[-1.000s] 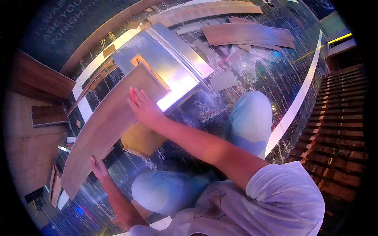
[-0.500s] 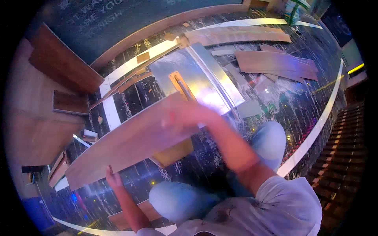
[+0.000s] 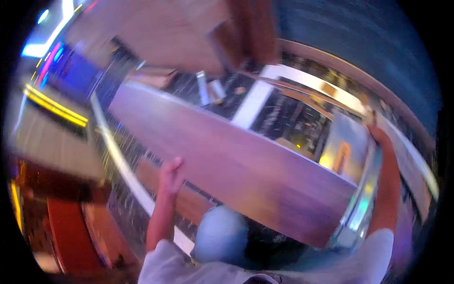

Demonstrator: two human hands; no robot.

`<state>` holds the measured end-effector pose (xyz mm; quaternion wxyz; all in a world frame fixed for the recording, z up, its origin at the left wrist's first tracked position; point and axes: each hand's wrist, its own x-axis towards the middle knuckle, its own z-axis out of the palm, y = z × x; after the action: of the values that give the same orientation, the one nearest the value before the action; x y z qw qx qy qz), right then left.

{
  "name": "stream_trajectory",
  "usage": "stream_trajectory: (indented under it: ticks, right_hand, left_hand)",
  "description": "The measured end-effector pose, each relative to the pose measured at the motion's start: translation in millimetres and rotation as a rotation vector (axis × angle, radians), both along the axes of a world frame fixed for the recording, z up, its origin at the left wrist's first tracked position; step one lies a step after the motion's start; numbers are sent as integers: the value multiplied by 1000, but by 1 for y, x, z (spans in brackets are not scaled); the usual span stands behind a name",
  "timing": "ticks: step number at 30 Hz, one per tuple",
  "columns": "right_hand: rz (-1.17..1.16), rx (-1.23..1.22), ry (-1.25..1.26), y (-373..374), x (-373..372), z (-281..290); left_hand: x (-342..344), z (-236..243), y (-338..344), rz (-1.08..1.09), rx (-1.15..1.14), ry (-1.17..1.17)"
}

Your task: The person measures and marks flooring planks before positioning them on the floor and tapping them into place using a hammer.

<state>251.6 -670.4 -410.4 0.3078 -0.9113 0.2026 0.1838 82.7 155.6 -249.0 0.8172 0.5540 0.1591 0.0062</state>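
Observation:
A long, wood-toned plank (image 3: pixel 236 161) lies at a slant across the middle, raised in front of me. My left hand (image 3: pixel 171 176) is closed on its near edge, thumb up on the face. Far off at the right, my right hand (image 3: pixel 377 134) is stretched past the plank to the far end of a shiny metal sheet (image 3: pixel 351 127). Blur hides its fingers and whatever they touch. On the sheet lies an orange tool (image 3: pixel 341 157), close to the plank's far edge. A long metal rail (image 3: pixel 362 201) runs beside the plank's right end.
Another brown board (image 3: pixel 195 202) lies on the floor near my left forearm. White offcuts (image 3: pixel 203 89) and a white floor strip (image 3: pixel 253 105) are beyond the plank. Large brown panels (image 3: pixel 255 28) lean at the back. My knee (image 3: pixel 221 234) is just below the plank.
My view has swung to the left. My right hand has left the plank and reached out to the far right. The left hand still grips the plank.

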Motion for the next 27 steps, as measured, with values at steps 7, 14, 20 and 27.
stream_trajectory:
  ticks: [7,14,20,27]
  right_hand:
    - [134,217,-160,-28,34,94]
    - [447,454,-194,357,-51,294]
    - [378,314,-73,433,-113,283]
    - [279,-74,-151,481,-222,272]
  left_hand:
    - [-48,39,-79,-143,-141,-40]
    - [-74,25,-189,-374,-212,-235]
    - [-126,-18,-249,-489,105,-593]
    - [-131,-73,-8,-551,-529,-139]
